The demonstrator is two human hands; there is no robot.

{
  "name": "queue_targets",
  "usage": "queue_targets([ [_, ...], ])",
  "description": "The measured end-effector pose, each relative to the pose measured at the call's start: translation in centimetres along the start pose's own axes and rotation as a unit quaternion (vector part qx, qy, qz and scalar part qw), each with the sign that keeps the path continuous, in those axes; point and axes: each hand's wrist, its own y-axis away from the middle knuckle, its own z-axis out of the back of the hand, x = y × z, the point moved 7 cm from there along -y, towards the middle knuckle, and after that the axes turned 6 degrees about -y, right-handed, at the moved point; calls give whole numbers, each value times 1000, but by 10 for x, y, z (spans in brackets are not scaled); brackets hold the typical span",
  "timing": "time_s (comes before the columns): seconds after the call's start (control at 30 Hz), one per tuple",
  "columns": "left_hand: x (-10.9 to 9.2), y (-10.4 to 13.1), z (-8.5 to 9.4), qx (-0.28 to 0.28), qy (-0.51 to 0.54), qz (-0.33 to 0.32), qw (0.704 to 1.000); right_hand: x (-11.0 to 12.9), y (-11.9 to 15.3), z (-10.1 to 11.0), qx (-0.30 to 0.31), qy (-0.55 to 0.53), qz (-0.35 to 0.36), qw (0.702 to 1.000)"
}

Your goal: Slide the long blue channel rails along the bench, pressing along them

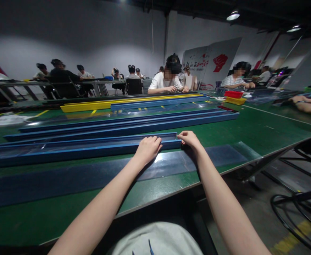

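Observation:
A long blue channel strip with raised side walls lies across the green table in front of me. My left hand is closed over its near wall, a short way from the right end, with the fingertips hidden behind the hand. At that right end is my right hand, its fingers pinched together against the tip of the strip. Whatever is between those fingers is too small or hidden to tell. Under my forearms, a clear flat plastic strip lies along the near side of the table.
More blue channel strips and a yellow channel strip lie farther back on the green table. Red and yellow trays stand at the back right. A co-worker sits opposite. Black metal frames are right of the table.

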Motion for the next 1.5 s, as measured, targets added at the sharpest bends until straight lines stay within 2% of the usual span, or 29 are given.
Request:
queue_targets([
  [0.87,0,-1,-2,19,7,4,1000,-2,-1,0,4,25,3,1000],
  [1.5,1,-1,-1,14,7,4,1000,-1,0,0,7,50,3,999],
])
